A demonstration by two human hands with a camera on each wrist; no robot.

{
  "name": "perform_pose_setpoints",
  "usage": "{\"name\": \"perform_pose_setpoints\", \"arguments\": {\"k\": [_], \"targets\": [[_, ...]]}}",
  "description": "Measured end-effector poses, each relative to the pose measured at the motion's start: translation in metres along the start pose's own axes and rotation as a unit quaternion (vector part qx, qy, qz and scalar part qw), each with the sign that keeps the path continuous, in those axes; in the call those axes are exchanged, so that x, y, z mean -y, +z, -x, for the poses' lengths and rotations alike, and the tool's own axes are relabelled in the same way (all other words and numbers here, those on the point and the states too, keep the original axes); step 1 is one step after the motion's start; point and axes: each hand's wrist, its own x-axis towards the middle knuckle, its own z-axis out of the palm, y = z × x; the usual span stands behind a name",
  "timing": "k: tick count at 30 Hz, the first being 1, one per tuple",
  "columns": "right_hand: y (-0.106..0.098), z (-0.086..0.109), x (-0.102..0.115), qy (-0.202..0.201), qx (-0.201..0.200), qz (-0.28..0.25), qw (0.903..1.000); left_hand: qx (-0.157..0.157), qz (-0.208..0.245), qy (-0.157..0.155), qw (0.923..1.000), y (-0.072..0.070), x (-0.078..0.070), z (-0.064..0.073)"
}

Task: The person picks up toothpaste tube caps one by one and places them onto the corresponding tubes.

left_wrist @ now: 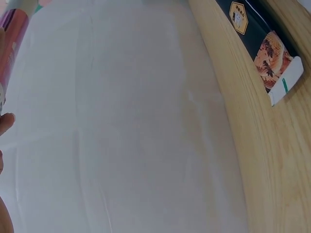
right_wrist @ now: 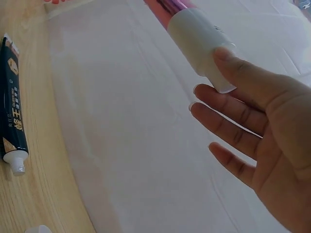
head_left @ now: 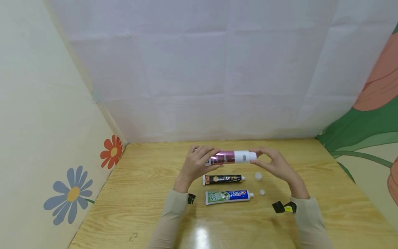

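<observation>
Wood-grain surface, glossy pink-and-white tube held over it, left fingers curled round it, right fingers pinching its white cap (still on tho), slim black tube and flat green-and-blue tube already uncapped

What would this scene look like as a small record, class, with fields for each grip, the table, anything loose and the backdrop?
Left grip: holds pink-and-white tube by its body
Right grip: pinches that tube's white cap
On table: black tube and green-and-blue tube, side by side, both uncapped
Loose: larger cap beside black tube's open end; smaller cap beside the other's
Backdrop: pale sheet
</observation>
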Motion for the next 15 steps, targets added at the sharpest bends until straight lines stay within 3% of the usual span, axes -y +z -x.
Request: {"name": "perform_pose_setpoints", "arguments": {"k": [7,15], "targets": [[0.001,0.004,-0.001,-0.019,-0.012,0.025,0.9994,0.017,0.018,0.01,0.9996,0.0,0.0,0.002],[0.001,0.007,-0.008,-0.023,-0.012,0.031,0.9992,0.061,0.038,0.031,0.9969,0.001,0.006,0.019]]}}
